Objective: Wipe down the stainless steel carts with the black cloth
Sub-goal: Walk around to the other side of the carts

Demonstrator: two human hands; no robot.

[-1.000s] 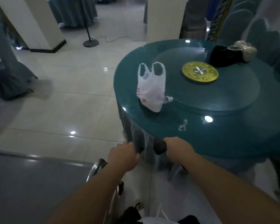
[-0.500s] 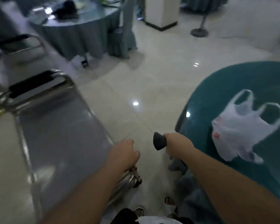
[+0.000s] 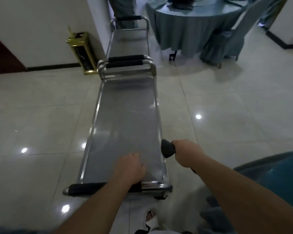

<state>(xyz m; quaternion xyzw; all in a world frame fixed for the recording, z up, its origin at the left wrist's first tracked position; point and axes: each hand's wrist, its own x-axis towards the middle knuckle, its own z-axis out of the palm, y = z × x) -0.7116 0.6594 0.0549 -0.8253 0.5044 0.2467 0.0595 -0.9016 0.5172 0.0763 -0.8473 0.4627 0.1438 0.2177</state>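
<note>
**Cloth in hand, near cart not yet wiped**

While the left hand curls over the padded near handle of the near cart, the right hand hangs just off the cart's right rail, clenched around a bunched black cloth. The cloth pokes out of the fist on its left side and sits above the rail, apart from the steel as far as I can judge; it is not pressed to the tray. So this looks like the squaring-up before a wipe: one hand steadying the cart, the other bringing the cloth over.

The near cart runs away from the person, its long flat tray bare and dully shining. A second cart stands end to end beyond it, their far and near handles side by side, and it reaches toward a draped round worktop at the far right.

The next move, I'd say, calls for lowering the cloth flat onto the near end of the tray and drawing it along the length, keeping the left hand's hold so the wheels don't roll. The rails and handles would need passes too, then the far cart.

No brand, label or writing can be read anywhere; the gold bin by the wall at far left carries none that I can make out.
</note>
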